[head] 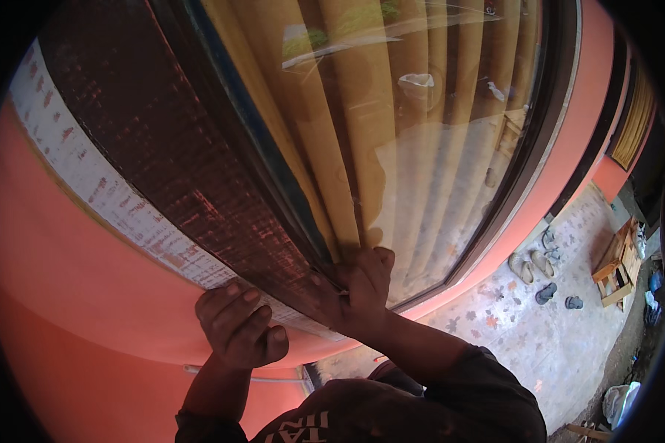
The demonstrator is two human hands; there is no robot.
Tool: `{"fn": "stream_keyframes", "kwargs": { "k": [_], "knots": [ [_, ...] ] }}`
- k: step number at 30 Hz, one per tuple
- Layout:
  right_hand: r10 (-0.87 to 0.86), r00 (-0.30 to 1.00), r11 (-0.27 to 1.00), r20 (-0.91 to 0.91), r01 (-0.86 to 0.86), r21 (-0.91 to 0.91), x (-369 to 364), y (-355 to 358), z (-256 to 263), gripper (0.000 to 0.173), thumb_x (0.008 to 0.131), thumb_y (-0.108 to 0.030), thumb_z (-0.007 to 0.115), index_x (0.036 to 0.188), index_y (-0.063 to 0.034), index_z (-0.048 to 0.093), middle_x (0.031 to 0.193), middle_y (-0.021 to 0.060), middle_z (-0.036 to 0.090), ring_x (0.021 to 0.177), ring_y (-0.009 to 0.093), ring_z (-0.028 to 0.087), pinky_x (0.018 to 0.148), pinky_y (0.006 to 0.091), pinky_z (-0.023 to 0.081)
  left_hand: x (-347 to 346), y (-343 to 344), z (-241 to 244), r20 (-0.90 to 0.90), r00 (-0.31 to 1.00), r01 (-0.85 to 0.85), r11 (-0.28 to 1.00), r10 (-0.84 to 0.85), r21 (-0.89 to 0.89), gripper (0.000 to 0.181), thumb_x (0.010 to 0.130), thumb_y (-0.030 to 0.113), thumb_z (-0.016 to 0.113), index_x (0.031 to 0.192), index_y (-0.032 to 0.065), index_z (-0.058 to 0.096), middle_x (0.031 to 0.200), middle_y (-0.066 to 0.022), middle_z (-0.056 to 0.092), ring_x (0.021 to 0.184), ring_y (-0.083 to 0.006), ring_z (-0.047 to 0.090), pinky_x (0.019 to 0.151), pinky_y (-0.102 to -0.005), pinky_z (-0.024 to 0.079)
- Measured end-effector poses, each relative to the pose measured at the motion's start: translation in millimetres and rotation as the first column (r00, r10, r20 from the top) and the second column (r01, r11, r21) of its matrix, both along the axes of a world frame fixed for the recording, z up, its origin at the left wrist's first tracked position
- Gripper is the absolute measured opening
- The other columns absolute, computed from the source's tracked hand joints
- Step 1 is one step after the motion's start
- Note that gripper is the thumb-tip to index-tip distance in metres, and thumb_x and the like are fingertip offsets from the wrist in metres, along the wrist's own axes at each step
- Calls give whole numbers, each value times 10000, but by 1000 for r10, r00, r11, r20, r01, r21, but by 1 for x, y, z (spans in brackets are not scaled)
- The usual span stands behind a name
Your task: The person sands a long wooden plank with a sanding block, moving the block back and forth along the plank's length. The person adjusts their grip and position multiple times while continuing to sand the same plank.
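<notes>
A dark brown painted window frame (160,138) with reddish worn patches runs down to my hands, beside a glass pane (432,166) with yellow-brown curtains behind it. My right hand (363,288) is bent against the frame's lower corner by the glass; a small light bit shows at its fingers, but what it holds is hidden. My left hand (241,326) is raised with curled fingers in front of the frame's whitish outer strip (138,216), and nothing is seen in it. Whether its fingertips touch the strip is unclear.
Salmon-coloured wall (88,266) borders the frame. On the patterned floor (493,332) to the right lie clogs (532,266) and other footwear. A wooden crate-like piece (618,271) stands beyond them, with a whitish bag or container (618,404) at the lower right. A pale pipe (244,376) runs low on the wall.
</notes>
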State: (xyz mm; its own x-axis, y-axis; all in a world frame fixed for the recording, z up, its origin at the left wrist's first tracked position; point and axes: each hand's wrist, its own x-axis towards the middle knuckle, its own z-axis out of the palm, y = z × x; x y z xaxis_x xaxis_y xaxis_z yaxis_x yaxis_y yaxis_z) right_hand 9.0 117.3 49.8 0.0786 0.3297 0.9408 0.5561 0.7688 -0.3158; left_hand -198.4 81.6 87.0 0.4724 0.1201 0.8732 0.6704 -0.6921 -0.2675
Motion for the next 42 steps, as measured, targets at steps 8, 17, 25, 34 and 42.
{"fn": "stream_keyframes", "kwargs": {
  "k": [8,17,25,34,42],
  "knots": [
    [0,1000,999,-24,-1,-53,1,-7,-19,212,762,-92,772,847,-69,579,781,77,553,718,266,513,733,414,308,5,2,-1,74,997,29,999,-30,13,225,934,342,617,933,119,594,1076,-53,651,1136,-263,578,906,-412,465],
    [-7,1000,996,-2,7,84,-3,13,97,214,762,-70,773,824,-70,569,762,73,538,712,264,515,728,408,315,5,3,1,82,996,21,1000,-22,16,223,932,337,622,885,120,601,1063,-51,670,1091,-253,601,897,-413,462],
    [-9,998,995,57,15,-102,9,-10,9,219,768,-62,764,828,-63,553,754,84,523,665,265,470,713,408,307,11,3,5,88,994,64,997,-68,41,230,917,328,642,822,119,632,1017,-42,690,1048,-251,629,846,-394,478],
    [-73,996,989,-58,79,122,-7,8,123,163,812,-43,752,831,-40,590,730,74,524,678,283,469,690,397,339,8,3,8,109,992,63,998,-65,19,223,913,329,645,838,119,656,1035,-32,699,1042,-240,636,848,-399,482],
    [-66,993,997,99,70,-43,9,-4,65,97,806,-1,717,866,-26,645,730,74,561,703,265,483,691,394,355,8,3,13,35,994,105,994,-105,6,218,925,276,620,886,63,600,1011,-102,675,1062,-296,616,845,-441,493]
  ]
}}
